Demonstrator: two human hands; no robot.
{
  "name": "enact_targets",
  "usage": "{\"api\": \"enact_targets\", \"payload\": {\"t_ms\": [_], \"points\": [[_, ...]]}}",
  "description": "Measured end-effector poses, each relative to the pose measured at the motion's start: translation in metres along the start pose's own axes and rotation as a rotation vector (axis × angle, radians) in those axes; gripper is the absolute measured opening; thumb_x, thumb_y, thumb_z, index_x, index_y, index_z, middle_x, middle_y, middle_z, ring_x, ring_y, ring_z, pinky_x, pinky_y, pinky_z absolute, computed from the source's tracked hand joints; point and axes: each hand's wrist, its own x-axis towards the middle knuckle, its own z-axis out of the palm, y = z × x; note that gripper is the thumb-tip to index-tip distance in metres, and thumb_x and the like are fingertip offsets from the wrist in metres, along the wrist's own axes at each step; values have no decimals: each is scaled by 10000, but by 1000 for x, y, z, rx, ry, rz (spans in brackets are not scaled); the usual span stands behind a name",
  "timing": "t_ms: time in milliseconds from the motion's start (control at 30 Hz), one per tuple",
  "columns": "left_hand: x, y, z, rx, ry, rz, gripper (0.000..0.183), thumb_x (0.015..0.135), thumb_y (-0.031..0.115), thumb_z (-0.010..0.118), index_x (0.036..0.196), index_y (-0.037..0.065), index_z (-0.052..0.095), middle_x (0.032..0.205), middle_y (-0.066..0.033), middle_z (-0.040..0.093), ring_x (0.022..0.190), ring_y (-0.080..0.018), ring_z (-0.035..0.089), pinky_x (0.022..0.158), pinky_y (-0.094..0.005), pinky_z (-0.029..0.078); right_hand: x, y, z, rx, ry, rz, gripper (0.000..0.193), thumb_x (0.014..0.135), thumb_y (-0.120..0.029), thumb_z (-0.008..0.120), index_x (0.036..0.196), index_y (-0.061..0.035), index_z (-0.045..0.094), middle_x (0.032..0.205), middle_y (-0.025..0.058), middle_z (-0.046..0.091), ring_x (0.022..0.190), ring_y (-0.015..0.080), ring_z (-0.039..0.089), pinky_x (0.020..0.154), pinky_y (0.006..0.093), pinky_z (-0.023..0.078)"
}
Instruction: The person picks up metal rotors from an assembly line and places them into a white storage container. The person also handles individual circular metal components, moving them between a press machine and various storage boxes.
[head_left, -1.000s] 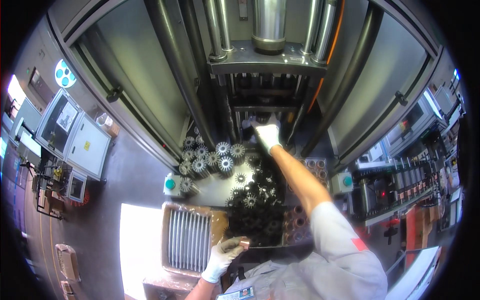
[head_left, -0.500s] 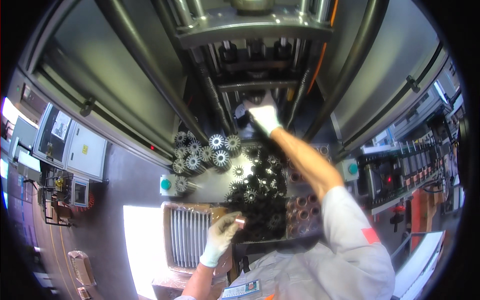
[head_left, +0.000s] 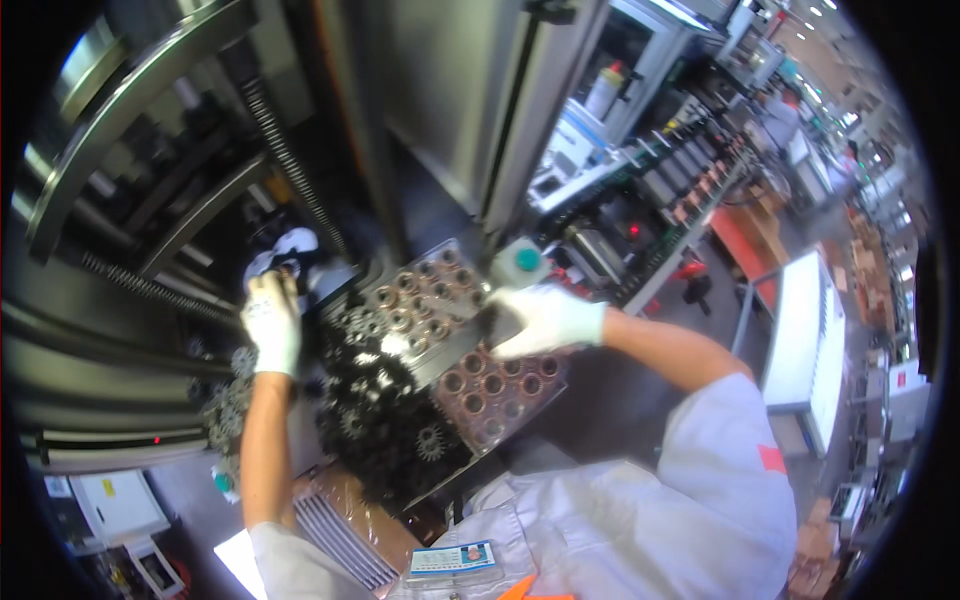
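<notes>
My left hand [head_left: 271, 318], in a white glove, reaches into the press at the left, its fingers bent together at a small fixture [head_left: 292, 262]. What they grip is hidden. My right hand [head_left: 548, 320], also gloved, hovers over a clear tray of copper-coloured rings [head_left: 492, 384], thumb and fingers spread apart around a dark gap. Left of it is a second tray of the rings [head_left: 425, 290]. Between my hands lies a heap of dark toothed metal cores [head_left: 365, 395].
A box with a green button [head_left: 520, 262] stands just beyond my right hand. Upright bars and a coil-wrapped rod [head_left: 285, 150] surround the press. Stacked toothed cores [head_left: 232, 395] sit by my left forearm, with a box of metal shafts [head_left: 345, 535] below. A conveyor line [head_left: 680, 185] runs far right.
The view has swung right. My right hand has left the press and come over the ring trays. My left hand has gone from the shaft box, where it held a small copper-coloured piece, into the press.
</notes>
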Motion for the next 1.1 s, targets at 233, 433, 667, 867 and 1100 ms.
{"api": "enact_targets", "payload": {"t_ms": [233,433,667,867,1100], "points": [[31,-22,27,-174,-182,133,148,927,153,674,967,11,686,937,-199,673,851,-404,652,753,-454,521,-68,188,-102,-327,375,852,752,788,-537,681,1303,-19,504,1173,219,677,1106,371,661,961,424,509],[32,-32,38,-268,-339,15,193,888,151,727,1014,5,719,969,-193,717,933,-367,687,857,-423,533,-53,277,-117,-372,288,943,777,789,-499,667,1354,-3,471,1216,248,671,1122,387,665,954,456,512],[30,33,21,138,-469,-167,464,938,511,609,1054,76,722,907,-193,708,819,-371,694,718,-481,536,-73,256,-112,-456,451,643,845,833,-515,729,1457,-42,413,1267,264,617,1144,427,615,966,500,485],[6,1,25,99,-352,187,448,956,295,622,1308,23,572,1263,-279,625,809,-374,712,674,-432,589,-97,164,-39,-161,677,123,468,876,-122,701,1318,-14,594,1233,205,631,1173,359,597,1030,420,464],[-8,-18,-7,56,-487,-17,456,974,268,568,1337,-6,547,1293,-275,613,1077,-393,664,922,-463,543,24,-56,45,51,200,-482,416,904,-261,687,1278,-86,636,1219,163,652,1062,342,654,943,418,518]]}}
